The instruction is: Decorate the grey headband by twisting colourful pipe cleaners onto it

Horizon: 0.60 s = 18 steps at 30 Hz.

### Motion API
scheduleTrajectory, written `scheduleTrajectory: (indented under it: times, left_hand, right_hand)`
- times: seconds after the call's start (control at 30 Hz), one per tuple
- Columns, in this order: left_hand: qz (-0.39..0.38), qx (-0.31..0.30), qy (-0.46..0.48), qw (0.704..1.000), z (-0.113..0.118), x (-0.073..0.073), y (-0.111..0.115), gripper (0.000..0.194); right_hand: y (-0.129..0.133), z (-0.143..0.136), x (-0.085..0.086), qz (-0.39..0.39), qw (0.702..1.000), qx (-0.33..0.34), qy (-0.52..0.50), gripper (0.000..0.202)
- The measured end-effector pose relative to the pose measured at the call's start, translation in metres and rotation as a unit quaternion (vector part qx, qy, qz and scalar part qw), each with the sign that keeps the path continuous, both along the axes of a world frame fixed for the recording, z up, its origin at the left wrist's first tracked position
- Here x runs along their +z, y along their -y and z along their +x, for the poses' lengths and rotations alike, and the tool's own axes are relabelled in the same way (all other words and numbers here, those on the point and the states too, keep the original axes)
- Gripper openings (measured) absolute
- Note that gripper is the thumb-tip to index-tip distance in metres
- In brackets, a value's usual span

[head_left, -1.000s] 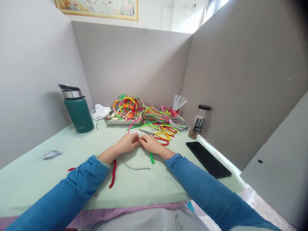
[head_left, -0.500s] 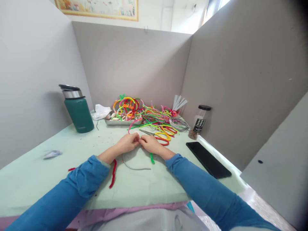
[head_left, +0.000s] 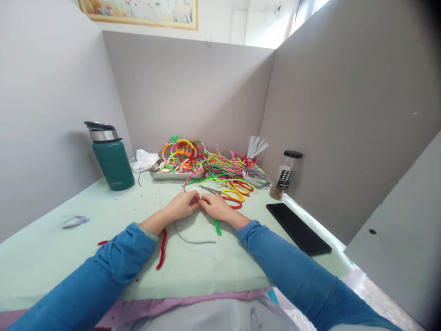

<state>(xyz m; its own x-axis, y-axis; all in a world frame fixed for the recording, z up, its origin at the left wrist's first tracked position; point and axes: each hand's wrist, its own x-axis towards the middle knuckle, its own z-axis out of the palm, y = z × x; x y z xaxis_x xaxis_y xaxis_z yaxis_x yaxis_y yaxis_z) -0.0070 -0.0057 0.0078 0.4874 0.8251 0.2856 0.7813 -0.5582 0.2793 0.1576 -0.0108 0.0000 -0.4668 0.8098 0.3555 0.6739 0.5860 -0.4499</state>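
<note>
My left hand [head_left: 186,203] and my right hand [head_left: 213,205] meet fingertip to fingertip over the middle of the table, both closed in a pinch. Whatever lies between the fingers is too small and hidden to name. A pink pipe cleaner [head_left: 188,180] runs down behind my left hand; whether it is held cannot be told. Below the hands curves a thin grey wire [head_left: 196,242], partly covered by my left wrist. A short green pipe cleaner [head_left: 217,227] pokes out under my right hand. Beside my left sleeve lies a red pipe cleaner [head_left: 161,250]. Scissors [head_left: 230,195] with yellow and red handles rest just beyond my right hand.
At the back, a metal tray [head_left: 172,176] holds colourful pipe-cleaner shapes, beside heaped pipe cleaners [head_left: 223,163] and coiled grey wire [head_left: 258,178]. A green bottle [head_left: 113,165] stands left. A black-lidded jar [head_left: 284,177] and black phone [head_left: 298,229] are right. Grey partitions [head_left: 189,87] enclose the table.
Almost nothing differs. Both hands stay pinched together in the same place, with only a slight shift of the fingers.
</note>
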Motion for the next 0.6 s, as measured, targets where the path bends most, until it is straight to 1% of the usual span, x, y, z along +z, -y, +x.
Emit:
scheduleTrajectory:
  times: [0.6]
  left_hand:
    - [-0.006,0.004,-0.001,1.000,0.0005,0.0002,0.0006,0.014]
  right_hand:
    - [-0.0008,-0.0003,-0.0006,-0.005,1.000,-0.004,0.004,0.019]
